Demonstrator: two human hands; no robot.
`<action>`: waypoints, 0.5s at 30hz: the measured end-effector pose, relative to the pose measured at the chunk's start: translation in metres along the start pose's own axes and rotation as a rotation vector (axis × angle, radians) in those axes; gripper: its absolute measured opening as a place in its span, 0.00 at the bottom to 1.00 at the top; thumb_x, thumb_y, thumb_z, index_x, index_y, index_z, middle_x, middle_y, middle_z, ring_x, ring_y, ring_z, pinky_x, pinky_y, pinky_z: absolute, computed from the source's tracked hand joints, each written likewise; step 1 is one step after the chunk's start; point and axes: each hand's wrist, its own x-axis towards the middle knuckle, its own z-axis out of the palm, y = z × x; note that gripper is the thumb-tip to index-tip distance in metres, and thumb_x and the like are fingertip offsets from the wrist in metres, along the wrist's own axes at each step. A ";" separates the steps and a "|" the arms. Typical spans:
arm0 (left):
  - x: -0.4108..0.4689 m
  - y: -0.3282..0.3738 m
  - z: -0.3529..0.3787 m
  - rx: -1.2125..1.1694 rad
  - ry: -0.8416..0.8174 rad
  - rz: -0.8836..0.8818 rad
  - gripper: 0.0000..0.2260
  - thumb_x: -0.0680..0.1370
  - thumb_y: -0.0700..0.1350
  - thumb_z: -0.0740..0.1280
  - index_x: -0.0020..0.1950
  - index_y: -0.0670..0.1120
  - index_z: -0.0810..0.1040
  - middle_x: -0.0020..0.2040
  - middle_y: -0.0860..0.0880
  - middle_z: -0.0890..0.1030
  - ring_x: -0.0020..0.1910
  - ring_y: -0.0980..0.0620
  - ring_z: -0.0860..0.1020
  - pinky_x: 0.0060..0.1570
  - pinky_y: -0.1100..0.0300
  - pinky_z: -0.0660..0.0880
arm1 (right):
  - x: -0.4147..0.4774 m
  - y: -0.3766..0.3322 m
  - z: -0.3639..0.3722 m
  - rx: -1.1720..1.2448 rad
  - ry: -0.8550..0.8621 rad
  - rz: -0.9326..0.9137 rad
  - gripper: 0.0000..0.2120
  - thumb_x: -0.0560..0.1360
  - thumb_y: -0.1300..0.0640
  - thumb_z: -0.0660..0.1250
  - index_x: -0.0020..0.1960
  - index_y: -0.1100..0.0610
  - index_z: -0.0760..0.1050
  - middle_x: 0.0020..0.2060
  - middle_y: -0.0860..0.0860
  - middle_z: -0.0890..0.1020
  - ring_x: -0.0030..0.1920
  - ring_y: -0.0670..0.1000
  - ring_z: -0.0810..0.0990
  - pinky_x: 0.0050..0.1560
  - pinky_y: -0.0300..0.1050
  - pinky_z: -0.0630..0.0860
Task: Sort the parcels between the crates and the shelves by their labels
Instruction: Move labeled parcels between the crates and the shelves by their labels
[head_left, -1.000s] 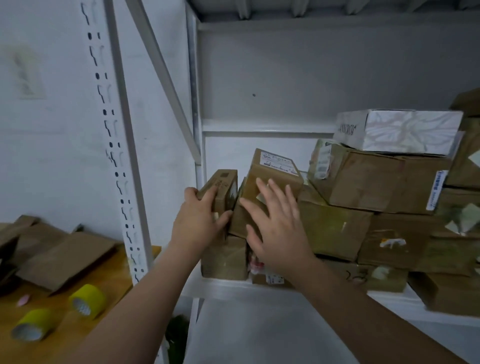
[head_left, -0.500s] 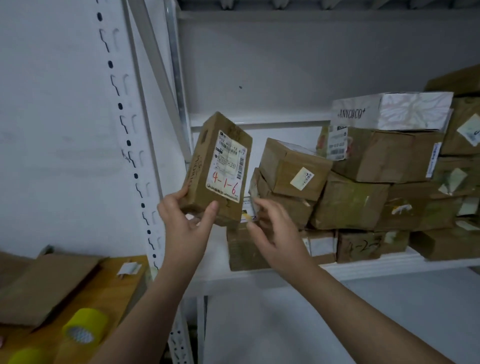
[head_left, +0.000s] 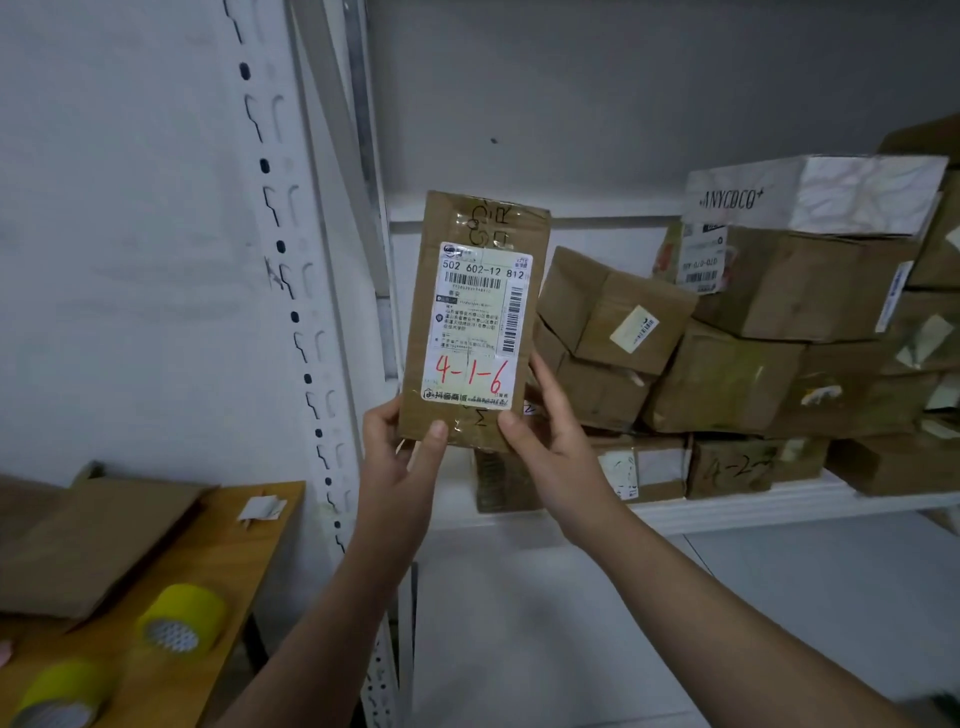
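- On the near left, a wooden table holds flat brown bags and two yellow tape rolls. No hand touches them.
- Next comes the white shelf post with its row of holes.
- The left hand holds the bottom left corner of the parcel. Its thumb presses on the front and the other fingers curl round the back.
- The parcel is up in the air, standing tall, in front of the shelf and not resting on it. Its white label faces us and says 4-1-6 in red.
- The right hand holds the bottom right corner. Its thumb presses on the front, and its fingers reach up the right edge, close together.
- To the right and farther back, a pile of brown parcels sits on the shelf board, with a white box on top.
- I think the person is reading the label to find where this parcel goes. It is not put away yet.
- No crates are in view, so I cannot tell how many parcels are sorted. The pile looks messy, so there is likely a lot left.
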 end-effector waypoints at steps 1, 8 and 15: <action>0.001 0.000 0.000 0.011 0.002 0.000 0.13 0.78 0.46 0.65 0.60 0.54 0.67 0.56 0.55 0.78 0.54 0.63 0.77 0.50 0.69 0.76 | 0.001 0.000 0.000 0.009 -0.005 -0.001 0.28 0.80 0.62 0.62 0.68 0.35 0.55 0.53 0.18 0.71 0.56 0.24 0.70 0.49 0.21 0.69; 0.001 -0.004 -0.005 0.179 0.058 0.070 0.14 0.77 0.47 0.66 0.60 0.54 0.67 0.56 0.62 0.73 0.57 0.66 0.73 0.51 0.75 0.71 | 0.003 0.009 0.003 0.021 -0.022 0.011 0.29 0.80 0.61 0.62 0.67 0.32 0.56 0.54 0.21 0.73 0.58 0.29 0.73 0.50 0.24 0.71; -0.003 -0.003 -0.013 0.345 0.087 0.121 0.21 0.76 0.45 0.69 0.64 0.56 0.63 0.59 0.57 0.68 0.59 0.62 0.70 0.58 0.64 0.71 | 0.002 0.017 0.007 0.012 -0.023 0.019 0.28 0.80 0.59 0.63 0.68 0.32 0.59 0.55 0.24 0.74 0.60 0.33 0.73 0.53 0.27 0.72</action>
